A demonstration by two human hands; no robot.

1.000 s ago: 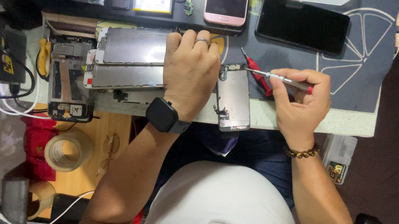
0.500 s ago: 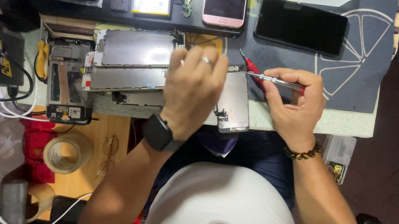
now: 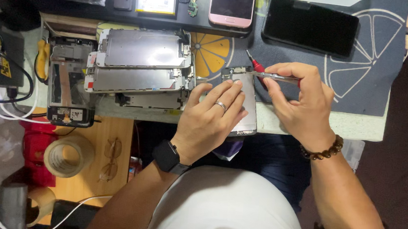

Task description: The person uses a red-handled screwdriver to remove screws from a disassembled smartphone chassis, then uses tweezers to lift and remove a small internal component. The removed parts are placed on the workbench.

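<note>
Head view: left hand (image 3: 211, 117) lies spread flat on 1 silver phone panel (image 3: 246, 91) at the worktop (image 3: 310, 123) edge. Right hand (image 3: 298, 98) pinches 1 red-tipped screwdriver (image 3: 258, 71) at the panel's top corner. 3 more metal-backed panels (image 3: 139, 68) are stacked left, 2 phones (image 3: 309, 25) sit above, 1 tape roll (image 3: 67, 155) below.

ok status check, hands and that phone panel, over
Left hand flat on the phone panel, pinning it. Right hand holds tweezers at its top edge. Red screwdriver alongside.
</note>
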